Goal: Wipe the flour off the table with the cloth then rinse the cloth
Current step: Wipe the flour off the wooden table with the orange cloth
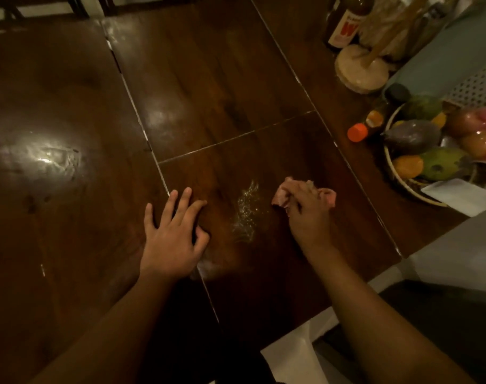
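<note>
A dark, glossy wooden tabletop [208, 79] fills the dim view, made of panels with pale seams between them and lamp glare on its left part. The right hand [305, 212] rests on it near the near-right edge, its fingers curled over a crumpled pink cloth [282, 196] and pressing it onto the wood; folds of cloth stick out on both sides of the fingers. Just to the left of the cloth lies a streaky white patch of flour [246, 210], apart from the cloth by a narrow strip of bare wood. On the other side of the flour the left hand [172, 231] lies flat on the tabletop, fingers spread and straight, holding nothing, with the thumb bent in toward the flour. A fainter, blurred white smudge [208, 266] shows just beside that wrist, along a seam. Farther out, at the right edge, a fruit bowl [392, 169] holds a green mango [441, 164], a dark purple fruit [411, 137] and an orange one [406, 166]; a white sheet of paper [463, 195] lies beside the bowl's near side. A small bottle with an orange cap [357, 132] stands just left of the bowl. Beyond it sit the round base of a wooden stand [361, 70] and a dark glass bottle [344, 26] with a white and red label.
</note>
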